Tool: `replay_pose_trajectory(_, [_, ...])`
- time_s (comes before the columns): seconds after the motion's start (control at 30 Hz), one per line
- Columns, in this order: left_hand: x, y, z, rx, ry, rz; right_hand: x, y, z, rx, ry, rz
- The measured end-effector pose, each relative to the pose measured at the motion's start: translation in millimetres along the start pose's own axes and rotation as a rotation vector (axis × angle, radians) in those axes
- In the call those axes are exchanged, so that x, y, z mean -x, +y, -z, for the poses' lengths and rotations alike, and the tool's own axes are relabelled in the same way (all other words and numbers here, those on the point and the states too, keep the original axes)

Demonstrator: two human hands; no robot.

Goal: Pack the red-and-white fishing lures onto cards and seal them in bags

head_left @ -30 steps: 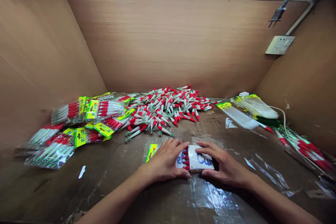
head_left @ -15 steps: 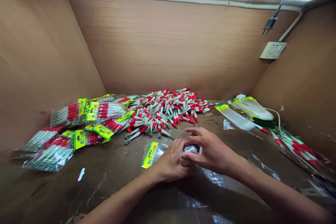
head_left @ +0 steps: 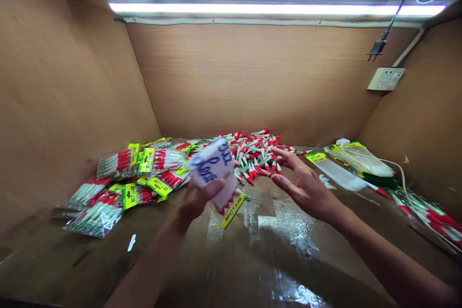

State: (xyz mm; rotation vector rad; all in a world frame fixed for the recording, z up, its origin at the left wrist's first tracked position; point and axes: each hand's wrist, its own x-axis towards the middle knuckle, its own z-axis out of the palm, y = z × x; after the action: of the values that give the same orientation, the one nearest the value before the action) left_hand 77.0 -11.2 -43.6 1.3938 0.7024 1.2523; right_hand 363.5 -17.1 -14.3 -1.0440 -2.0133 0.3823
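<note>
Left hand [head_left: 193, 204] holding packet [head_left: 212, 166] above bench [head_left: 288, 250], fingers wrapping it tight. Right hand [head_left: 303, 187] hovering at its 3 o'clock, fingers gaping, gripping nothing. Advisable: pinching mid-packet, keeping dangling header [head_left: 232, 211] clear of lure pile [head_left: 256, 151] at 12.

- Bench [head_left: 252, 260]: enclosed by panels L, R & rear.
- Loose lure pile [head_left: 258, 151]: set rear-centre on bench.
- Filled pkts [head_left: 133, 173]: stacked L of pile, along L panel.
- Empty bags [head_left: 346, 154]: laid R of pile; more lures [head_left: 433, 211] strewn before them, along R panel.
- Held pkt [head_left: 212, 168]: kept over bench in L hand [head_left: 197, 202], front-L of pile.
- R hand [head_left: 306, 187]: held just R of pkt, apart from it.
- Socket [head_left: 385, 78]: mounted on R panel above bags; plug [head_left: 377, 49] hung above it.
- Lamp [head_left: 274, 8]: fixed overhead at rear.
</note>
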Motion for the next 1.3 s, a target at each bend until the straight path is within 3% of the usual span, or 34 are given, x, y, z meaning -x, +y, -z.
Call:
replay_pose_trajectory(0.07, [-1,-7,-6.1,-0.069,-0.023,0.045,19,23,-5,0.007,-0.051,-0.076])
replay_pose_trajectory(0.17, [-5,-17,-18.3,0.072,-0.143,0.104,43,49,-7,-0.018,-0.070,-0.174])
replay_pose_trajectory(0.3, [-15,-34,-39.6,0.282,-0.237,0.118,54,60,-4,-0.141,-0.037,-0.203])
replay_pose_trajectory(0.43, [-16,-64,-57.6,0.414,-0.402,0.273,36,48,-10,-0.385,-0.063,-0.151])
replay_pose_trajectory(0.6, [-8,-90,-60.4,0.538,-0.421,0.344,-3,35,-36,-0.768,-0.322,-0.335])
replay_pose_trajectory(0.67, [-5,-92,-59.0,0.600,-0.427,0.359,-14,33,-43,-0.897,-0.203,-0.335])
replay_pose_trajectory(0.73, [-5,-92,-58.6,0.656,-0.447,0.372,-22,36,-43,-1.031,0.018,-0.294])
replay_pose_trajectory(0.83, [-7,-91,-60.1,0.734,-0.442,0.375,-23,55,-28,-1.127,0.292,-0.301])
replay_pose_trajectory(0.9, [-8,-90,-60.9,0.783,-0.412,0.373,-15,77,-10,-1.006,0.342,-0.386])
replay_pose_trajectory(1.03, [-9,-89,-60.6,0.833,-0.367,0.407,15,117,20,-0.451,0.259,-0.528])
replay_pose_trajectory(1.13, [-9,-90,-61.7,0.838,-0.332,0.457,32,110,20,-0.145,0.238,-0.318])
replay_pose_trajectory(1.23, [-10,-89,-65.8,0.849,-0.324,0.489,33,79,1,-0.168,-0.137,-0.087])
replay_pose_trajectory(1.3, [-10,-88,-68.5,0.863,-0.333,0.492,29,63,-16,-0.370,-0.368,-0.084])
